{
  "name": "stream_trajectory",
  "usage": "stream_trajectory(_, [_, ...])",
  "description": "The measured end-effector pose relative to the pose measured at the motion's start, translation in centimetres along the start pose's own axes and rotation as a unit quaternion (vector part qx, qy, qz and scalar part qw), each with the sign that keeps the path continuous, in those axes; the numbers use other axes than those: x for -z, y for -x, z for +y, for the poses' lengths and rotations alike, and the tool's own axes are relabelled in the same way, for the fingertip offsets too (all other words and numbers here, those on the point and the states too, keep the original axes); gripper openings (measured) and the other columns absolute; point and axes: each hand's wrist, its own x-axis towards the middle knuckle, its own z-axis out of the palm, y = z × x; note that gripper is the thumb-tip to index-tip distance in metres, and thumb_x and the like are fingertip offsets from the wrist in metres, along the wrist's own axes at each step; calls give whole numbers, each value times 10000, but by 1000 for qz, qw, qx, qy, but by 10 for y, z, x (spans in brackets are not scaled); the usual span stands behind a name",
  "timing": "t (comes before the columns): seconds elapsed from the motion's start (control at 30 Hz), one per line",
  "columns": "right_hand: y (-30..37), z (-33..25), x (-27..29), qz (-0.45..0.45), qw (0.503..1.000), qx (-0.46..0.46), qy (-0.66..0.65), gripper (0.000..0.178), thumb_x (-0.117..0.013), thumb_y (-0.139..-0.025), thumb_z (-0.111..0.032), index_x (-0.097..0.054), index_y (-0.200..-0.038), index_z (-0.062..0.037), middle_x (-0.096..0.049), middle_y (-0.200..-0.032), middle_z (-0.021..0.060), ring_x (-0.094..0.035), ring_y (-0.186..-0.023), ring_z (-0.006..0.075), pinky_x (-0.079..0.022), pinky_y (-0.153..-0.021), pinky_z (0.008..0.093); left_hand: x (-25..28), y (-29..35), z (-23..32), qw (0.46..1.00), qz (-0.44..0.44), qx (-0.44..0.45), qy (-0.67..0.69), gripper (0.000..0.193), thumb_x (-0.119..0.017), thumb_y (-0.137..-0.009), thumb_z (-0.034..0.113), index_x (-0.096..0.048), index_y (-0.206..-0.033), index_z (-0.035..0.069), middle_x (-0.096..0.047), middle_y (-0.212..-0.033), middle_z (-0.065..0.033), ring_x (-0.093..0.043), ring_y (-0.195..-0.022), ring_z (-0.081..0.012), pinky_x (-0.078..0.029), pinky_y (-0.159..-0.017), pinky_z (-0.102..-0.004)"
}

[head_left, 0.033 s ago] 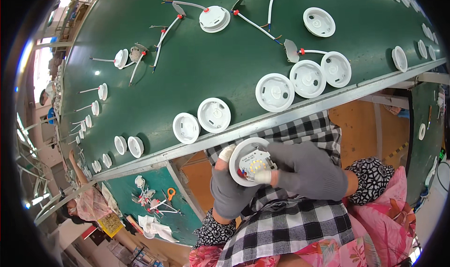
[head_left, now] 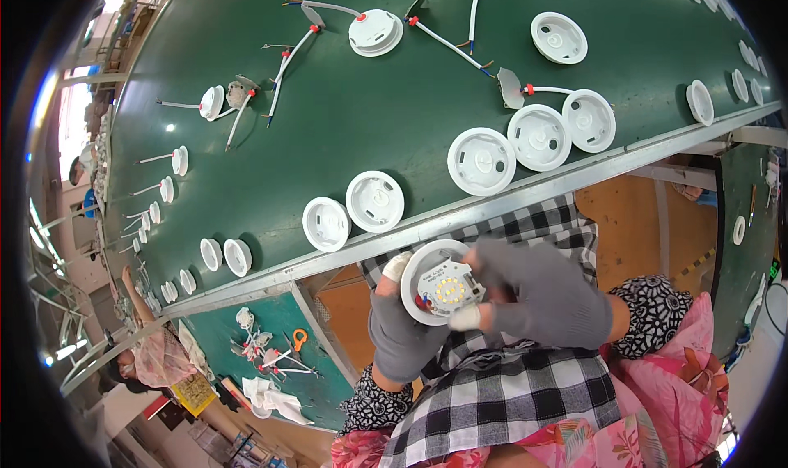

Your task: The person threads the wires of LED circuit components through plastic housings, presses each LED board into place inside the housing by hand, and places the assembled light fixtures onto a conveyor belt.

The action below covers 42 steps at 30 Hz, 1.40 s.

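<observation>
In front of my body, a round white lamp housing is tilted so that its open face shows. Inside it lies a white LED circuit board with a ring of yellow LEDs; a bit of red and blue wire shows at its lower left. The board's right edge reaches the housing's rim. My left hand, in a grey glove with bare or wrapped fingertips, grips the housing from the left, thumb on the rim. My right hand, gloved alike and slightly blurred, closes round its right side, thumb at the lower rim.
Beyond my hands a green worktable with a metal edge carries white housings and white cables with red clips. At the lower left, a green surface holds orange-handled scissors and lamp parts. A person sits farther left.
My right thumb has come off the circuit board to the housing's lower rim, and the right fingers have shifted slightly. More of the LED ring shows. My left hand keeps its grip.
</observation>
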Motion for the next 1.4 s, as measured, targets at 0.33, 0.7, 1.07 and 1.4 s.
stream_trajectory(0.33, [-16, 34, -28, 180, 934, 276, 141, 951, -846, -627, -424, -422, -1397, -63, -438, -1156, 182, -507, -1069, 358, -461, -907, 444, -1, 5, -8, 970, -113, -1, 213, 844, -812, -771, 126, -297, -1434, 31, -448, -1401, -152, -504, -1274, -248, -446, -1043, -399])
stream_trajectory(0.7, [-5, 33, -28, 216, 915, 280, 194, 913, -833, -656, -348, -393, -1386, -21, -477, -1150, 144, -556, -1021, 335, -442, -910, 459, 18, -6, -12, 910, -188, 80, 360, 335, -551, -926, 37, -499, -1246, -49, -643, -1167, -154, -651, -1020, -201, -491, -901, -309])
stream_trajectory(1.07, [-7, 38, -31, 225, 922, 268, 165, 864, -774, -694, -582, -490, -1303, -39, -558, -1078, 135, -614, -942, 319, -497, -812, 415, 9, -7, -31, 885, -166, 100, 423, 226, -671, -868, 166, -648, -988, -24, -689, -984, -121, -655, -860, -213, -486, -762, -318])
stream_trajectory(1.4, [-3, 40, -35, 242, 941, 222, 87, 866, -826, -637, -535, -504, -1268, -36, -606, -1054, 116, -641, -905, 293, -507, -782, 405, -4, -8, -34, 845, -148, 143, 494, 278, -756, -816, 244, -645, -872, -5, -670, -884, -100, -627, -803, -184, -474, -730, -305])
